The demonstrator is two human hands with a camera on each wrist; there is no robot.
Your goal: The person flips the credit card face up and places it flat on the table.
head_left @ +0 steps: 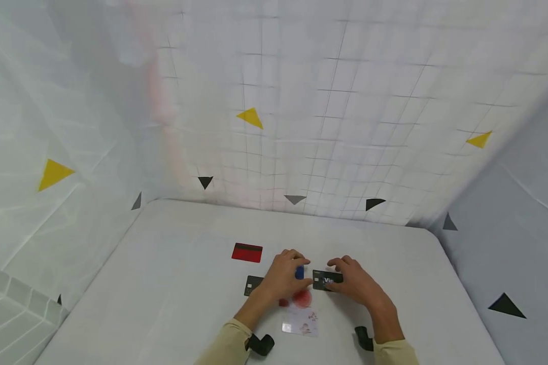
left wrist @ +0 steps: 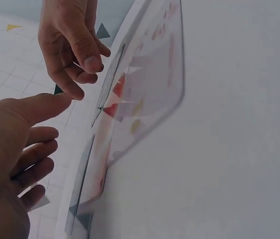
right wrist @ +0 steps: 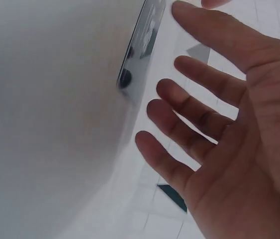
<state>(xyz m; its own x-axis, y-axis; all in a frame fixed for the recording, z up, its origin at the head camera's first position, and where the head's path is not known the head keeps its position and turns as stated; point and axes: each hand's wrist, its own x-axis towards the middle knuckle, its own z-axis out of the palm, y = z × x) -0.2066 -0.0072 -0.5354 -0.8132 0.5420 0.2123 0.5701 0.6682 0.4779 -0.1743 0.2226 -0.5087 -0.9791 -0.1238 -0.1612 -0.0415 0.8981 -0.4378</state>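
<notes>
A black card with "VIP"-like lettering [head_left: 321, 279] lies on the white table. Over its right part is my right hand [head_left: 353, 280], its thumb near the card and its fingers loosely bent. In the right wrist view those fingers [right wrist: 179, 102] are spread and hold nothing. My left hand [head_left: 283, 276] hovers left of the black card, thumb and fingers apart, with nothing between them in the left wrist view. Partly hidden by it are a blue piece [head_left: 299, 272] and a dark card with a chip [head_left: 253, 285]. Nearer me lies a pale card with a pinkish print [head_left: 300, 322], below a red round patch [head_left: 302, 298].
A red card with a dark stripe [head_left: 247, 252] lies farther back on the left of the white table [head_left: 164, 304]. White sheets with yellow and black triangles enclose the table at the back and sides. Black wrist mounts [head_left: 261, 345] sit by both sleeves.
</notes>
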